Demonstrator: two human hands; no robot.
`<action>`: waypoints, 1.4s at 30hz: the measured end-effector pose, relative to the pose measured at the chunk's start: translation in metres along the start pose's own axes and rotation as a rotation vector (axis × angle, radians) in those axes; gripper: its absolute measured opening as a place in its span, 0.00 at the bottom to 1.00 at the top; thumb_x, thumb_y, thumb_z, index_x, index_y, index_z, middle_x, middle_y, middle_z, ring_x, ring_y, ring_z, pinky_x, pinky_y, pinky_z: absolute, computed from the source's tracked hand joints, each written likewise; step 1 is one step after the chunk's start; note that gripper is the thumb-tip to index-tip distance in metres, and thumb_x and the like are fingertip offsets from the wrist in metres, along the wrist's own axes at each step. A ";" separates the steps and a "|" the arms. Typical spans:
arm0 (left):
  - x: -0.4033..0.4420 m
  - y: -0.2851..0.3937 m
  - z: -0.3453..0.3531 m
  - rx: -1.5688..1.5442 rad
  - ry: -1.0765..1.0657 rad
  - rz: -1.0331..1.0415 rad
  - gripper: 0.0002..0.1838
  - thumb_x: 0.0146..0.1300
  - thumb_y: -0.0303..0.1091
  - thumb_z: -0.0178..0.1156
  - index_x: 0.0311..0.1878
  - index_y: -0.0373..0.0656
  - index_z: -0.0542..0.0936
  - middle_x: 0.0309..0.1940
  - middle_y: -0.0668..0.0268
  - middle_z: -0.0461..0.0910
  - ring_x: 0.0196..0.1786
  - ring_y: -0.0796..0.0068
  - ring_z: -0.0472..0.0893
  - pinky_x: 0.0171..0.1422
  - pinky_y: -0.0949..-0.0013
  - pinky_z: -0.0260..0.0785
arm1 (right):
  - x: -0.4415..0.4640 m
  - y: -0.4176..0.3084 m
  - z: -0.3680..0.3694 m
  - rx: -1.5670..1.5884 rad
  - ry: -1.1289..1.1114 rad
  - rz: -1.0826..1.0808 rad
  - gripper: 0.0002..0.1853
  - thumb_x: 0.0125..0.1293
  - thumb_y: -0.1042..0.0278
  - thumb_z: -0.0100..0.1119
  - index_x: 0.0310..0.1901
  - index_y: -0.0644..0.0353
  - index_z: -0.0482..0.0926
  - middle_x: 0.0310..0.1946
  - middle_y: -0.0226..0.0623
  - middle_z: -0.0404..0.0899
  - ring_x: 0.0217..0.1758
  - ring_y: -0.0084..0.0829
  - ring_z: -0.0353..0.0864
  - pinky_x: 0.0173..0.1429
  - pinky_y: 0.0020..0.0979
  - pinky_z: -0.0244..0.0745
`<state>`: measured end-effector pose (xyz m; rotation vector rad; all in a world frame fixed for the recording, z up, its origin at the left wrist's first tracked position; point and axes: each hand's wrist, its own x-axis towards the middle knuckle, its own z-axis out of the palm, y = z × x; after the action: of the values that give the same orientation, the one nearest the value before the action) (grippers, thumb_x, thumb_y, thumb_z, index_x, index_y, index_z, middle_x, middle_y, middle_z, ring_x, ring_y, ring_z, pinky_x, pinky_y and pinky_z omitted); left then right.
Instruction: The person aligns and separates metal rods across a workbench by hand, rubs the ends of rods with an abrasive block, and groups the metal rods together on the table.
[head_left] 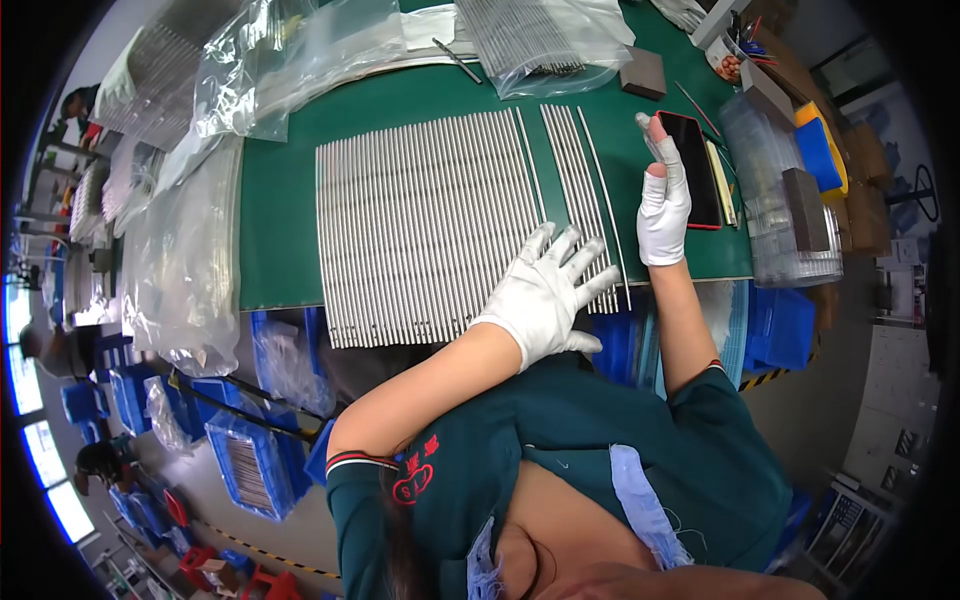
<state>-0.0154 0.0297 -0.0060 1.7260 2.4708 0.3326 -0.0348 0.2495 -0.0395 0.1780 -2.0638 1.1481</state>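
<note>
Left hand (538, 292), fingers splayed wide, over metal rods (425, 225) at desk's (272, 262) near edge; right hand (664, 215), fingers extended, beside smartphone (694, 172).

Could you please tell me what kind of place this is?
Most likely a factory workshop: many thin metal rods lie side by side on a green table, and blue bins stand around it.

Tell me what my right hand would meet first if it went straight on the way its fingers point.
Your right hand would probably meet the dark grey-brown block first, though it might pass above; the hand's height is unclear.
</note>
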 end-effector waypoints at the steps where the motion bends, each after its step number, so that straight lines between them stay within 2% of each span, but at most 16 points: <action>1: -0.008 -0.001 -0.001 0.007 0.004 -0.030 0.50 0.54 0.75 0.56 0.74 0.54 0.65 0.74 0.56 0.64 0.76 0.49 0.62 0.81 0.44 0.44 | 0.001 0.001 0.001 0.001 -0.005 0.005 0.27 0.80 0.54 0.45 0.72 0.60 0.66 0.69 0.43 0.72 0.73 0.37 0.69 0.78 0.37 0.58; 2: -0.017 -0.002 -0.004 -0.008 0.015 -0.058 0.49 0.54 0.74 0.57 0.74 0.54 0.65 0.74 0.56 0.64 0.76 0.49 0.62 0.81 0.44 0.43 | 0.004 0.001 0.003 -0.051 0.011 -0.048 0.23 0.78 0.65 0.51 0.71 0.54 0.68 0.66 0.42 0.76 0.68 0.41 0.76 0.71 0.36 0.68; 5: -0.045 -0.003 -0.014 -0.019 0.029 -0.170 0.49 0.53 0.71 0.60 0.74 0.54 0.65 0.74 0.56 0.64 0.76 0.50 0.61 0.82 0.44 0.42 | 0.007 -0.003 0.005 -0.090 -0.076 -0.070 0.23 0.76 0.66 0.53 0.71 0.55 0.68 0.66 0.44 0.75 0.68 0.43 0.76 0.70 0.35 0.69; 6: -0.055 -0.005 -0.017 0.005 0.036 -0.221 0.49 0.53 0.71 0.60 0.74 0.53 0.65 0.74 0.55 0.64 0.76 0.49 0.61 0.81 0.44 0.42 | 0.006 -0.004 0.006 -0.111 -0.132 -0.010 0.25 0.76 0.60 0.53 0.71 0.56 0.68 0.65 0.47 0.75 0.68 0.48 0.75 0.70 0.38 0.69; 9: -0.089 -0.013 -0.018 0.059 0.093 -0.373 0.50 0.53 0.72 0.58 0.74 0.51 0.66 0.72 0.51 0.65 0.76 0.46 0.60 0.81 0.43 0.43 | 0.003 0.004 0.010 -0.297 -0.306 -0.017 0.29 0.76 0.52 0.52 0.72 0.59 0.66 0.66 0.51 0.73 0.69 0.52 0.73 0.71 0.42 0.68; 10: -0.100 -0.015 -0.016 0.090 0.111 -0.411 0.50 0.52 0.72 0.58 0.74 0.49 0.66 0.71 0.49 0.65 0.75 0.44 0.60 0.81 0.43 0.44 | 0.005 0.000 0.012 -0.284 -0.374 -0.063 0.34 0.75 0.45 0.50 0.73 0.61 0.64 0.67 0.55 0.71 0.71 0.55 0.69 0.73 0.45 0.65; 13: -0.125 -0.015 -0.021 0.097 0.110 -0.491 0.53 0.51 0.70 0.61 0.75 0.46 0.64 0.72 0.47 0.64 0.75 0.42 0.60 0.81 0.42 0.44 | -0.002 -0.020 0.023 -0.136 -0.502 -0.124 0.36 0.76 0.45 0.47 0.77 0.58 0.57 0.73 0.52 0.63 0.77 0.53 0.61 0.79 0.43 0.55; 14: -0.133 -0.014 -0.021 0.107 0.119 -0.527 0.53 0.51 0.70 0.61 0.75 0.46 0.64 0.72 0.47 0.64 0.75 0.42 0.60 0.81 0.42 0.44 | -0.002 -0.030 0.022 -0.113 -0.540 -0.070 0.36 0.78 0.47 0.45 0.79 0.54 0.51 0.76 0.47 0.60 0.80 0.46 0.57 0.80 0.39 0.51; 18: -0.163 -0.010 -0.025 0.143 0.096 -0.678 0.53 0.53 0.70 0.60 0.76 0.44 0.62 0.73 0.43 0.61 0.75 0.38 0.59 0.80 0.41 0.44 | 0.000 -0.036 0.025 0.341 -0.305 0.213 0.34 0.80 0.51 0.43 0.81 0.48 0.45 0.78 0.41 0.59 0.81 0.36 0.55 0.79 0.32 0.50; 21: -0.189 -0.011 -0.021 0.187 0.104 -0.747 0.53 0.58 0.72 0.56 0.78 0.44 0.59 0.75 0.43 0.60 0.76 0.39 0.58 0.80 0.41 0.44 | 0.002 -0.031 0.016 0.265 -0.304 0.237 0.32 0.80 0.54 0.44 0.80 0.48 0.50 0.76 0.40 0.63 0.80 0.36 0.59 0.77 0.32 0.55; 23: -0.200 -0.010 -0.018 0.208 0.106 -0.787 0.52 0.58 0.72 0.55 0.78 0.45 0.59 0.76 0.45 0.58 0.77 0.39 0.57 0.81 0.41 0.43 | 0.003 -0.027 0.013 0.067 -0.410 0.124 0.31 0.79 0.54 0.46 0.79 0.50 0.55 0.74 0.44 0.65 0.78 0.42 0.62 0.77 0.35 0.57; 24: -0.203 -0.010 -0.018 0.217 0.086 -0.815 0.52 0.59 0.71 0.54 0.78 0.45 0.58 0.77 0.47 0.57 0.78 0.40 0.56 0.81 0.42 0.42 | 0.002 -0.025 0.017 -0.095 -0.435 0.064 0.31 0.77 0.52 0.48 0.77 0.53 0.59 0.72 0.47 0.67 0.76 0.49 0.63 0.78 0.40 0.58; 25: -0.206 -0.012 -0.016 0.230 0.105 -0.816 0.52 0.58 0.71 0.55 0.78 0.45 0.59 0.76 0.47 0.58 0.77 0.40 0.57 0.81 0.42 0.42 | 0.003 -0.023 0.019 -0.336 -0.496 -0.091 0.33 0.75 0.51 0.50 0.76 0.56 0.60 0.71 0.47 0.68 0.75 0.52 0.63 0.78 0.45 0.56; 27: -0.210 -0.014 -0.010 0.257 0.142 -0.820 0.53 0.56 0.72 0.56 0.77 0.45 0.60 0.75 0.46 0.59 0.76 0.40 0.58 0.81 0.42 0.43 | -0.001 -0.020 0.024 -0.555 -0.623 -0.185 0.33 0.74 0.49 0.50 0.75 0.57 0.61 0.71 0.46 0.67 0.76 0.50 0.62 0.79 0.47 0.53; 36: -0.206 -0.012 -0.010 0.239 0.125 -0.787 0.53 0.56 0.68 0.61 0.78 0.47 0.58 0.75 0.47 0.60 0.77 0.41 0.58 0.81 0.41 0.43 | -0.001 -0.040 0.009 -0.701 -0.862 -0.240 0.30 0.72 0.47 0.50 0.70 0.55 0.69 0.73 0.43 0.66 0.77 0.41 0.61 0.79 0.51 0.51; 42: -0.209 -0.010 -0.019 0.235 0.122 -0.846 0.52 0.54 0.63 0.65 0.77 0.46 0.60 0.75 0.46 0.61 0.76 0.40 0.58 0.81 0.41 0.43 | -0.006 -0.040 -0.016 -0.701 -0.784 -0.184 0.32 0.70 0.51 0.54 0.70 0.58 0.67 0.72 0.45 0.65 0.76 0.45 0.61 0.79 0.50 0.52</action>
<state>0.0442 -0.1720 0.0023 0.5722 3.1266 0.0557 -0.0034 0.2375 -0.0120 0.5141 -2.9198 0.1724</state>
